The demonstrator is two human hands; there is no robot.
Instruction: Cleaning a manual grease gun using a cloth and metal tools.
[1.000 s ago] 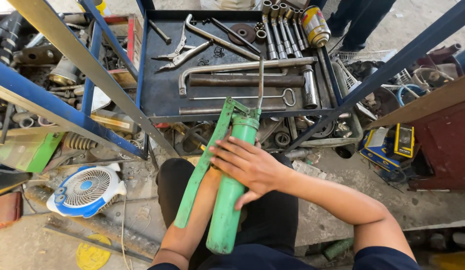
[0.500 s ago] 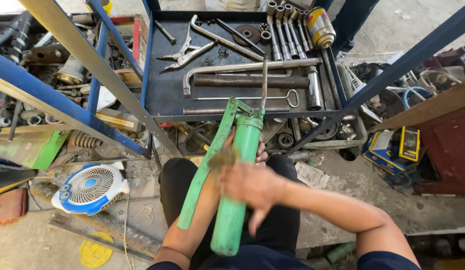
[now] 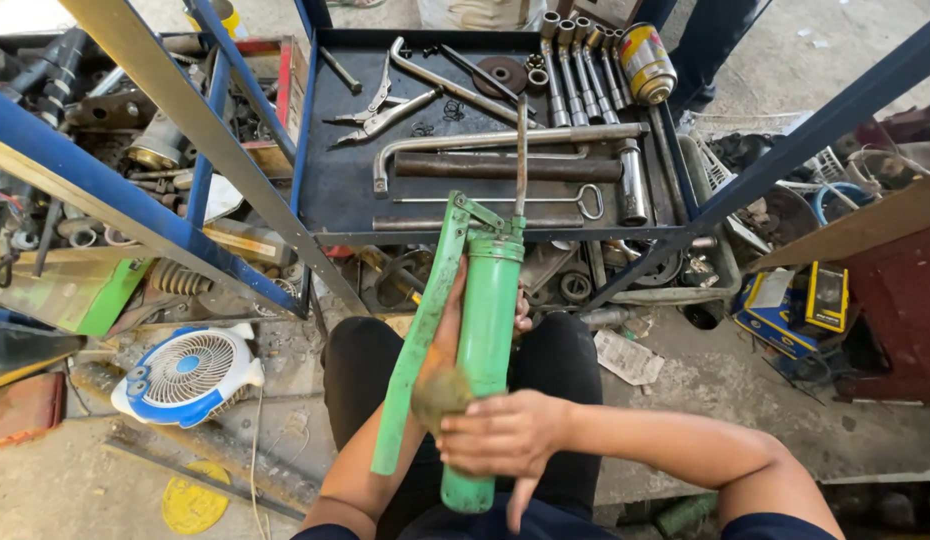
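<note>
A worn green metal grease gun with a long side lever (image 3: 482, 350) is held upright over the lap of a seated person in dark trousers. Nearest, the right hand (image 3: 503, 432) is closed around a brownish wad of rag (image 3: 441, 397) pressed against the gun's barrel. Behind the barrel, the left hand (image 3: 455, 320) is wrapped around it, mostly hidden. On the floor to the left lies a small white and blue fan (image 3: 188, 372). Farther off, a dark blue metal tray shelf (image 3: 345, 190) carries long steel wrenches, pliers (image 3: 380, 108) and a yellow spray can (image 3: 646, 62).
</note>
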